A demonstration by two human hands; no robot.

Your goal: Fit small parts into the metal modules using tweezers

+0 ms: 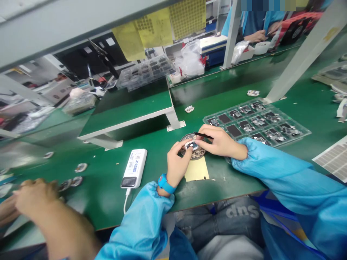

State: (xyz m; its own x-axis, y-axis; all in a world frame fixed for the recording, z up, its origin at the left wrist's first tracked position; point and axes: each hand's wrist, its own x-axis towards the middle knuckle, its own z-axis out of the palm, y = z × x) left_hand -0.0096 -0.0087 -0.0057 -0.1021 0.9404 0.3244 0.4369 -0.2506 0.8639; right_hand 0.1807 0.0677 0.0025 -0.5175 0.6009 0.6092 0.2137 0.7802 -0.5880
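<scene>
While the left fingers (182, 150) pinch a small white part (190, 145) above a round mesh disc (196, 155), the right fingers (208, 132) grip black tweezers (202, 135), tips at the part. Looks like fine tweezer work; next move needs a steady tip.

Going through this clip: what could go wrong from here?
The small white part pinched in the left hand might slip onto the round patterned disc below it. The black pointed tool in the right hand could scratch that part. The loose blue sleeve lies close to the clear parts tray and might nudge it.
</scene>
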